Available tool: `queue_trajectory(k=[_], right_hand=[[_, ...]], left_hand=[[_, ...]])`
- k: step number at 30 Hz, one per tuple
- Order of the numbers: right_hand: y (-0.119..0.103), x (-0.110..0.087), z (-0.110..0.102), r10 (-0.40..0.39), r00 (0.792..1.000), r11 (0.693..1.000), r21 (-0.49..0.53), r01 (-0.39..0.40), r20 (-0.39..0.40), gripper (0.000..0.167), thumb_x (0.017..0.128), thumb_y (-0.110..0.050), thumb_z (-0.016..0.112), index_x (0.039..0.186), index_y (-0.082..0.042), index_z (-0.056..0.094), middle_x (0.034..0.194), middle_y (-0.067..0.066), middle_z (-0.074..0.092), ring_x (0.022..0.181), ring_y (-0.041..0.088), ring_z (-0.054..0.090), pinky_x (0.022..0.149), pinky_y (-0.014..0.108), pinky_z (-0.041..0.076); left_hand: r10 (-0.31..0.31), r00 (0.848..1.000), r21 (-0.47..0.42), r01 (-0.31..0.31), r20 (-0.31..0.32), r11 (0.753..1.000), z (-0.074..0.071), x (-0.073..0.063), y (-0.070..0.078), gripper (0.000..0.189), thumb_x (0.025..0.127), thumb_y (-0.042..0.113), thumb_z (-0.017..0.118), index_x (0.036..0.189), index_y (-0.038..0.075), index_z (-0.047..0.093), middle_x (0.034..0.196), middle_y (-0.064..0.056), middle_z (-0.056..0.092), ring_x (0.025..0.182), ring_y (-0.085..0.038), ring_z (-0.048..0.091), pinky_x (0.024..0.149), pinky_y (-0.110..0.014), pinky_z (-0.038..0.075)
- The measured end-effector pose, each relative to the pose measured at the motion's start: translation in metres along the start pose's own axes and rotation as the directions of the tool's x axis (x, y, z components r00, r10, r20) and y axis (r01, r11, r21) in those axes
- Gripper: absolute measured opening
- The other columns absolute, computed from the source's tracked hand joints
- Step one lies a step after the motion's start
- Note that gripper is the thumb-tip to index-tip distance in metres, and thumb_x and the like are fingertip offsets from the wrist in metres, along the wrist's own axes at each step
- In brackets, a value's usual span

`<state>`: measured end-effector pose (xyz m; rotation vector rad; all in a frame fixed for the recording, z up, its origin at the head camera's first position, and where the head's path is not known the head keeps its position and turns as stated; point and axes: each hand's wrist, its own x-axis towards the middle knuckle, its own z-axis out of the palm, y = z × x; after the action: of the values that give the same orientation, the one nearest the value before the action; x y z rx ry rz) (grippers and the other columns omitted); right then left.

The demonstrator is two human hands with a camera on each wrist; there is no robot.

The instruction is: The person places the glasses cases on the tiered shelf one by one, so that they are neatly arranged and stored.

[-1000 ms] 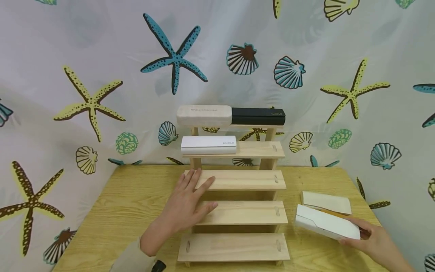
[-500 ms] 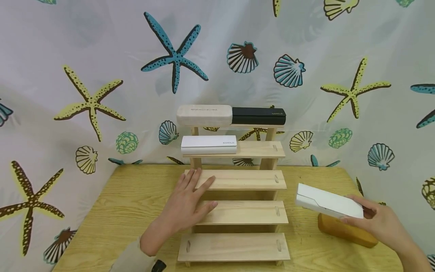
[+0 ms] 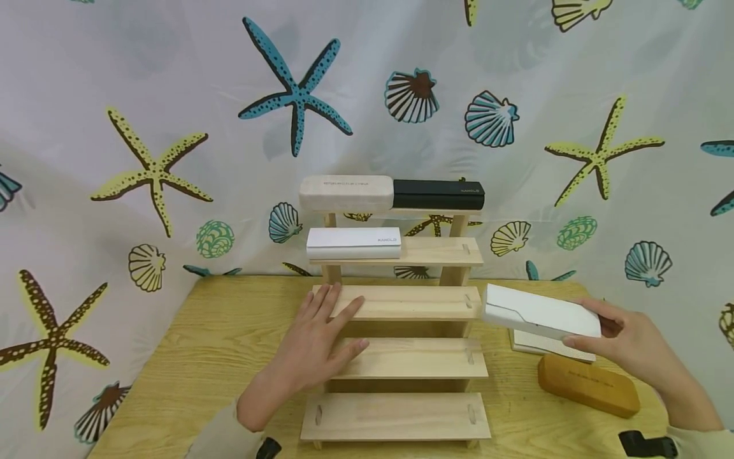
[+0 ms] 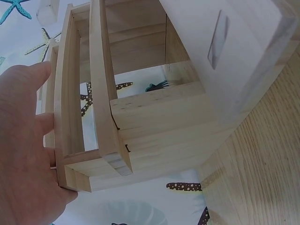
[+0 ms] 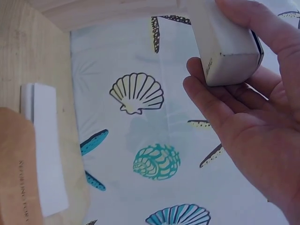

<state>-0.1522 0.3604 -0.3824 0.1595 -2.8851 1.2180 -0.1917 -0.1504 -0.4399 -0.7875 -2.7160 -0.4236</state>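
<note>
White case (image 3: 541, 312) — higher, nearer wooden rack (image 3: 413, 303) — in right fingers (image 3: 609, 311)

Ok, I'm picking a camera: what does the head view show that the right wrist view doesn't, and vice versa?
Head only: the left hand, black case and beige case.

Right wrist only: the palm-facing end of the held white case.

Both: the right hand gripping that case, the orange case, and a pale case lying nearby.

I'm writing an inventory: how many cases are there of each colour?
White or cream: 4 (rounded pale case, shelved white case, held white case, pale case on the table)
Black: 1 (black case)
Orange-brown: 1 (orange-brown case)
Total: 6
</note>
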Motion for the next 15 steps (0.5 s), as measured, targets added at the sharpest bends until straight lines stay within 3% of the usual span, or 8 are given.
queue_trajectory(k=[15], right_hand=[[-0.035,0.034,-0.006,-0.136,0.991,0.991,-0.01,0.136,0.005,0.07,0.09,-0.027,0.087,0.151,-0.011,0.058,0.138,0.021,0.065,0.096,-0.001,0.068,0.074,0.021,0.058]], left_hand=[[0.013,1.0,0.003,-0.013,-0.022,1.0,0.0,0.0,-0.001,0.069,0.103,0.057,0.059,0.161,0.023,0.046,0.171,-0.025,0.028,0.16,-0.045,0.027,0.13,-0.062,0.018]])
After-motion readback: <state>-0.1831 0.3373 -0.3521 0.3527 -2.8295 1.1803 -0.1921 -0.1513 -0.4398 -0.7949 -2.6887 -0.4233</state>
